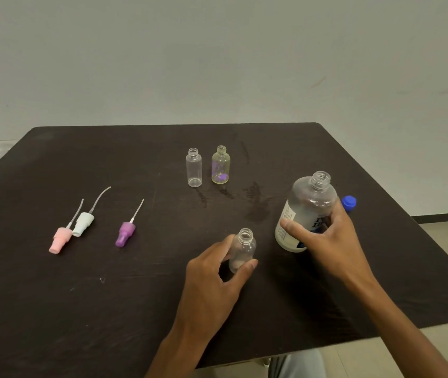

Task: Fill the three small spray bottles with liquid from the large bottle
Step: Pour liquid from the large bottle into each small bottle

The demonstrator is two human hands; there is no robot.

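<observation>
My left hand (pixel 214 279) holds a small clear spray bottle (pixel 242 248), open-necked and upright on the table, between thumb and fingers. My right hand (pixel 326 236) grips the large clear bottle (pixel 310 203), uncapped, with a white and dark label, standing upright to the right. Two more small open bottles stand further back: a clear one (pixel 194 167) and a yellowish one with purple marks (pixel 220 165). Three spray tops lie at the left: pink (pixel 60 239), white (pixel 83 222) and purple (pixel 125 233).
A blue cap (pixel 349 203) lies behind the large bottle near the table's right edge. The dark table (pixel 81 309) shows wet smears (pixel 253 203) in the middle. A grey wall stands behind the table.
</observation>
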